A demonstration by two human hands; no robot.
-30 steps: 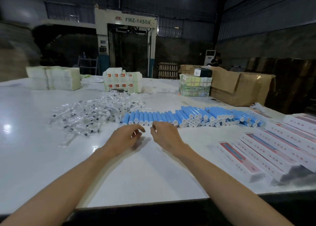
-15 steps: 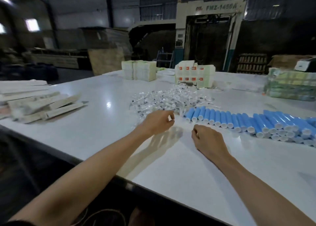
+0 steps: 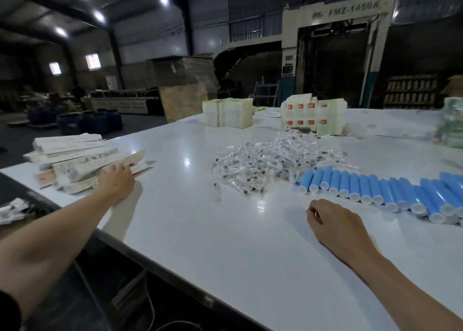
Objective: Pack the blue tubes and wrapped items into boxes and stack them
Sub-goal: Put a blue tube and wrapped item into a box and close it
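At the far left edge of the white table lies a loose, slanting heap of flattened boxes, and the left hand is stretched out onto it. Its fingers lie over the top cartons; the thumb is hidden, so I cannot tell whether it has pinched one. From where I stand, the step looks like fetching one box to fill. It would go best to peel off only the top carton, sliding it toward the body so the heap does not spill off the table's edge. In the middle, the wrapped items lie in a glittering, tangled pile, well apart from the boxes. The right hand rests on the table with fingers loosely curled and nothing visible in it. It lies just in front of the blue tubes, which are ranged side by side in a row running off to the right, ready to take one once the box is opened.
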